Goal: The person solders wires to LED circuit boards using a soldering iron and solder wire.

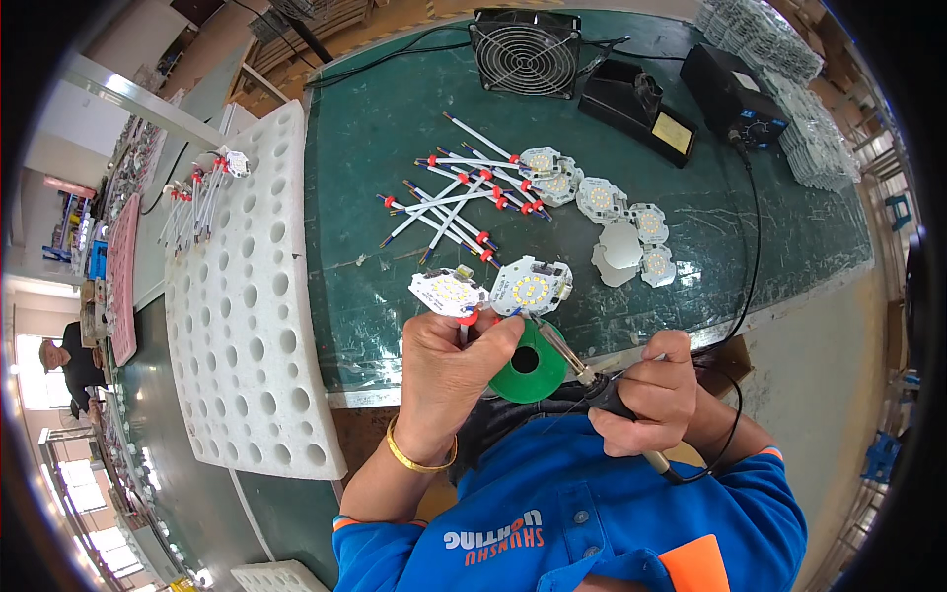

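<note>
My left hand (449,360) is closed in a pinch on a white cable with a red collar (468,319), mostly hidden by the fingers. Just above the fingers are two LED boards: a tilted one (446,290) on the left and a flatter one (533,287) on the right. A short blue wire end shows at the right board's lower edge, by my thumb. My right hand (651,395) grips a soldering iron (602,392), its metal tip pointing up and left, close to that edge. Beneath the tip sits a green spool (541,373) with a dark centre hole.
White cables with red collars (454,197) lie piled on the green table (395,99). Several LED boards (600,200) lie to their right. Behind stand a fan (525,54), an iron stand (639,109) and a black control box (732,94). A perforated foam tray (232,316) lies left.
</note>
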Available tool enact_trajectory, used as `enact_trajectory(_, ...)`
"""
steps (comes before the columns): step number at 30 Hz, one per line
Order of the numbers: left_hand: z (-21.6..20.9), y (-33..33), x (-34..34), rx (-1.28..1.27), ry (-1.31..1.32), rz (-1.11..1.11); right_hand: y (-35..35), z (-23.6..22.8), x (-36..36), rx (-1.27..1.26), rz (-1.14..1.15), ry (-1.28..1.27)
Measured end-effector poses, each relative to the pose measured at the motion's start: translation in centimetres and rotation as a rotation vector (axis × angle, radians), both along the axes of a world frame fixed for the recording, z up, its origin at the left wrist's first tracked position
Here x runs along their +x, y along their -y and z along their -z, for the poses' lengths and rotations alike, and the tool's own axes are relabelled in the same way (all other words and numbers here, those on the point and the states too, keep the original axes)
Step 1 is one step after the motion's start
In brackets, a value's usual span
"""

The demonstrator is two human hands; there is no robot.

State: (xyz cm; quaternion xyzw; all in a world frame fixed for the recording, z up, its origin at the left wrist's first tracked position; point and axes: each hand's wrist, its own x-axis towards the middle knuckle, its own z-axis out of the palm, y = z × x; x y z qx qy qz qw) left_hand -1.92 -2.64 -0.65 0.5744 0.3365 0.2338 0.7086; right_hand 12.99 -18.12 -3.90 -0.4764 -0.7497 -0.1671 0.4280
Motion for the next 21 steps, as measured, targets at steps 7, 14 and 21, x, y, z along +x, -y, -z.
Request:
enact_trajectory(7,-0.1,0.0,0.3,-0.003,0.021,-0.029,0.1,0.2,0.3,-0.024,-0.004,-0.025)
enact_trajectory(14,0.0,-0.6,0.4,-0.090,0.040,-0.013,0.9,-0.4,1.2,-0.037,-0.083,-0.281)
enact_trajectory(21,-0.1,-1.4,-0.1,-0.166,0.019,0.051,-1.9,-1.7,1.8,-0.023,0.026,-0.260)
